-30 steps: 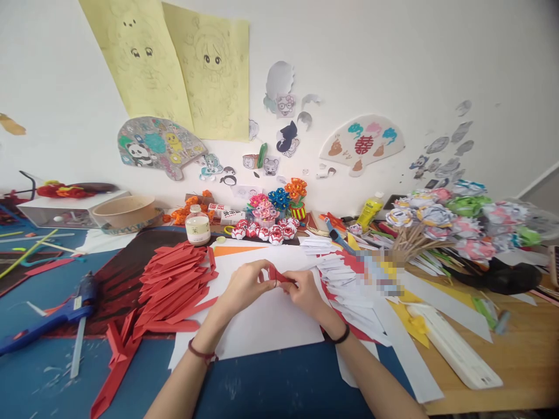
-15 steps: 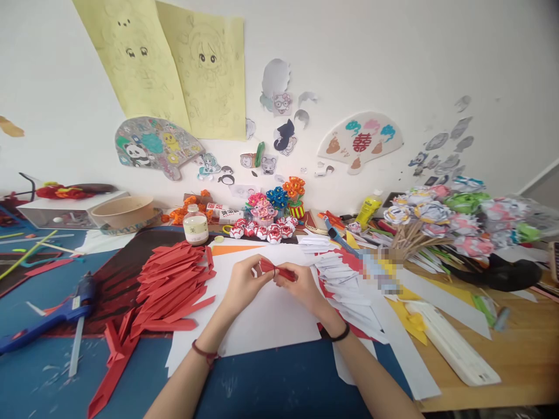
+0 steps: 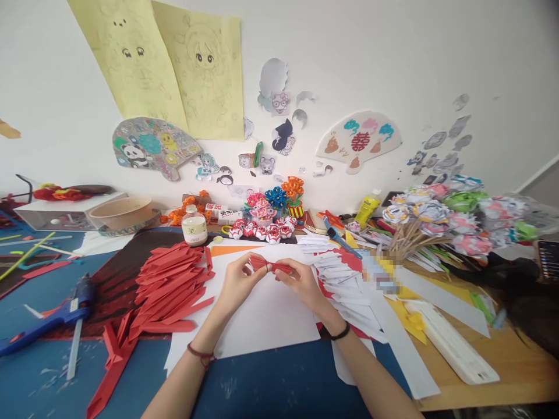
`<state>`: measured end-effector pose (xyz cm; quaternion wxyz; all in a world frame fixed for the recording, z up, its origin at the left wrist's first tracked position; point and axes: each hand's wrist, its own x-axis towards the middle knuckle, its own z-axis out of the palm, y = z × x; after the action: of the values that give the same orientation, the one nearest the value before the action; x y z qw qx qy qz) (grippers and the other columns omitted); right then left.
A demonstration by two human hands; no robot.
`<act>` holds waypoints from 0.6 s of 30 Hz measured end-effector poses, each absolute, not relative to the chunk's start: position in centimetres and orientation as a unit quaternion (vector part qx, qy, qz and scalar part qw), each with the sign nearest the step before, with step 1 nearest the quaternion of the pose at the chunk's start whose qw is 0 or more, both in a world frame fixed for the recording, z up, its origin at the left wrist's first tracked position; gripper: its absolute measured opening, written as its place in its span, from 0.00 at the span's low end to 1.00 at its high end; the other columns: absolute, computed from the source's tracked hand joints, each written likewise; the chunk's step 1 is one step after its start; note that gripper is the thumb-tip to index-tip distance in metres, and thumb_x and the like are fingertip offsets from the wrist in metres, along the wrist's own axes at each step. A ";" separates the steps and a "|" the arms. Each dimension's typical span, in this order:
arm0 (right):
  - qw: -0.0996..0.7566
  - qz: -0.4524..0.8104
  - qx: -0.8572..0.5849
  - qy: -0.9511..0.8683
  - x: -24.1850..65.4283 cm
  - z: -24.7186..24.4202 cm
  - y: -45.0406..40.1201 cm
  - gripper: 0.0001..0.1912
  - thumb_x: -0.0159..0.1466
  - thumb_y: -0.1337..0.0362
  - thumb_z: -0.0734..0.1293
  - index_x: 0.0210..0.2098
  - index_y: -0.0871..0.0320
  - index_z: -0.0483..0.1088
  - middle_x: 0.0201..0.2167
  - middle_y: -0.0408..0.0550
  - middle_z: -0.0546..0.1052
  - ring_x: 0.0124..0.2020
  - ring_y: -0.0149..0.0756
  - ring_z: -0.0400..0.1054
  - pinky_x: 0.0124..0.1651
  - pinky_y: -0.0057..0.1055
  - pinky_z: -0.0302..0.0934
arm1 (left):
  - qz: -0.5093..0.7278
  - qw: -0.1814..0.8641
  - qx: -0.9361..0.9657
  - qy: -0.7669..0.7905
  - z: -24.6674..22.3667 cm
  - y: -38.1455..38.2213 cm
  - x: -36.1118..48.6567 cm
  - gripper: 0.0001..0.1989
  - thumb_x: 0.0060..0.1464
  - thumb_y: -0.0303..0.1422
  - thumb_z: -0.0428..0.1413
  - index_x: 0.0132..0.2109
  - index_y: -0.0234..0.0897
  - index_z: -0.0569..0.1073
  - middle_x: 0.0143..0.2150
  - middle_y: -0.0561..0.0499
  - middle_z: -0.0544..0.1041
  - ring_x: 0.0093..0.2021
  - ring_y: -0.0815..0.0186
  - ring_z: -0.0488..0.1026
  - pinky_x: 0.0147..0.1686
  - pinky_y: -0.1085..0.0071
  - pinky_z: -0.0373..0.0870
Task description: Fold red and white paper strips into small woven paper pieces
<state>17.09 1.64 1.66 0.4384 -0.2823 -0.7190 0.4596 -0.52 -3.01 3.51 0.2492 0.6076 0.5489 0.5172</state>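
Observation:
Between my two hands, above the white paper sheets (image 3: 266, 326), is a bundle of folded red paper strips (image 3: 282, 267). A thin dark tie circles its middle, and both ends flare out. My left hand (image 3: 238, 282) pinches the bundle's left half between thumb and fingers. On the other side, the fingers and thumb of my right hand (image 3: 307, 284) grip the right half. To the left lies a big heap of folded red paper strips (image 3: 170, 285). Folded white paper strips (image 3: 338, 276) are piled to the right of my right hand.
A blue glue gun (image 3: 76, 308) lies at the left. Behind the sheets stand a glass jar (image 3: 194, 227) and red-white paper flowers (image 3: 273, 233). Paper flowers on sticks (image 3: 430, 212) and a long white box (image 3: 454, 343) occupy the right. A dark blurred shape (image 3: 535, 302) appears at the right edge.
My hands have shifted slightly left, and the red bundle's ends look more spread on both sides of the tie. At the right edge, a dark blurred shape has come in beside a phone.

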 end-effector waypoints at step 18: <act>0.493 0.363 -0.326 -0.720 17.0 1.2 0.8 0.13 0.62 0.56 0.66 0.33 0.60 0.76 0.27 0.48 0.76 0.29 0.34 0.68 0.32 0.28 0.62 | 0.508 0.368 0.576 0.524 1.6 -2.4 0.4 0.19 0.52 0.46 0.58 0.39 0.32 0.76 0.35 0.47 0.77 0.32 0.66 0.69 0.28 0.73 0.63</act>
<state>16.97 0.77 1.23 0.4934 -0.3263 -0.7198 0.3633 0.43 -2.43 1.57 0.3675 0.5762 0.5239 0.5084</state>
